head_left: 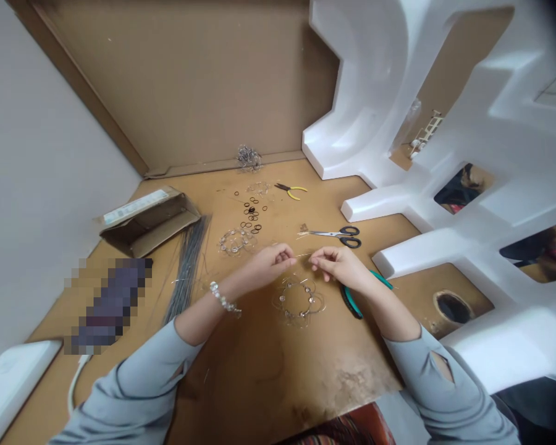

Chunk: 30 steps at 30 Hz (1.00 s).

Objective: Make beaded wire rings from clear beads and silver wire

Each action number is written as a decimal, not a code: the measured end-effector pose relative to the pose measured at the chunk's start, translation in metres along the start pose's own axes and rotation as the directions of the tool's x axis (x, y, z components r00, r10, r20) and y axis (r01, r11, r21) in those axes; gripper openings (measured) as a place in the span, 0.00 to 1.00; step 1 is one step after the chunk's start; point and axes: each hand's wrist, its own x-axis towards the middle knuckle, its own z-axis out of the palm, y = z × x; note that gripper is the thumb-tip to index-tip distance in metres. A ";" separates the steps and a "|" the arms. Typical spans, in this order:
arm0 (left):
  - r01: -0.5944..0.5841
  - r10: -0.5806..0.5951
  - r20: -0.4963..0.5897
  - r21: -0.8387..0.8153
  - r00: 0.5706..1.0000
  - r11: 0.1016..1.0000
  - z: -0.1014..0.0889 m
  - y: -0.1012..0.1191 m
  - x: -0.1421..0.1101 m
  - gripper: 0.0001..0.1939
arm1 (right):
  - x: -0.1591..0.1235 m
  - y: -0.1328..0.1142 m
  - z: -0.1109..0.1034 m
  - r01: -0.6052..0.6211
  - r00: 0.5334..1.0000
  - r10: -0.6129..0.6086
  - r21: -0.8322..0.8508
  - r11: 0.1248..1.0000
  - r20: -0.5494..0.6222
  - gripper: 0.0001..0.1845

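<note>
A thin piece of wire [302, 255] stretches between my two hands above the table. My left hand [278, 259] pinches its left end, and my right hand [328, 262] is closed at the other end with thumb and fingertips together. Just below them on the table lies a wire ring with clear beads [311, 300] and looping wire around it. A similar beaded wire ring [235, 241] rests to the left of my left hand. Green-handled pliers [352, 303] lie partly under my right forearm. Black-handled scissors [336, 233] are beyond my right hand.
Yellow-handled pliers [291, 190], several small dark rings [252, 213] and a tangle of wire pieces [249, 159] lie farther back. To the left are a bundle of straight wires [186, 269] and a cardboard box [151, 222]. A white moulded partition [370, 205] borders the right side.
</note>
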 end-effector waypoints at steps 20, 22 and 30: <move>0.069 -0.065 0.023 -0.194 0.998 0.979 0.031 -0.027 -0.009 0.17 | -0.006 -0.002 0.001 0.002 0.999 0.000 0.045 0.999 -0.037 0.13; 0.070 -0.070 0.005 -0.231 0.997 0.971 0.032 -0.026 -0.009 0.16 | -0.005 -0.001 0.000 0.020 0.998 -0.017 0.051 0.999 -0.066 0.13; 0.018 -0.045 -0.095 -0.268 0.994 0.963 0.036 -0.023 -0.010 0.15 | -0.006 0.002 -0.002 0.102 0.981 -0.082 0.104 0.989 -0.176 0.13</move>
